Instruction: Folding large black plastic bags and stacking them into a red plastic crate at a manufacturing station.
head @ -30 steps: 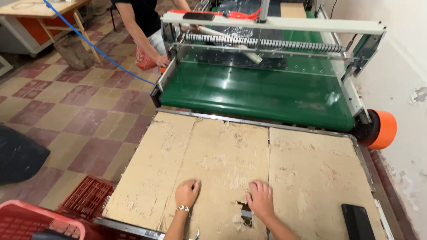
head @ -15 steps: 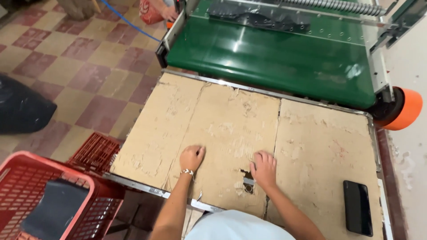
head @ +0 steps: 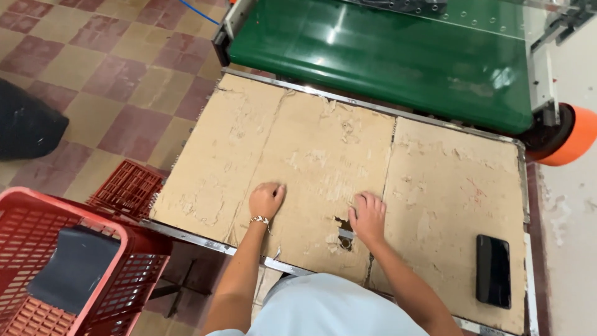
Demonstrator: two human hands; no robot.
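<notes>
My left hand (head: 266, 199) rests on the worn cardboard sheet (head: 323, 149) that covers the metal-framed table; its fingers are curled into a loose fist with nothing in them, and a bracelet sits on the wrist. My right hand (head: 369, 216) lies on the same cardboard, fingers bent and slightly apart, holding nothing. Just left of it a torn hole (head: 342, 230) in the cardboard shows metal beneath.
A black phone (head: 494, 270) lies near the table's right front corner. A green conveyor belt (head: 398, 56) with an orange roller end (head: 575, 134) runs behind the table. A red plastic basket (head: 56, 274) with a dark folded item stands at lower left, above a tiled floor.
The view has tilted downward and closer. The far machine parts and the other person have left the frame, while the red basket has come in. Both hands stay on the cardboard.
</notes>
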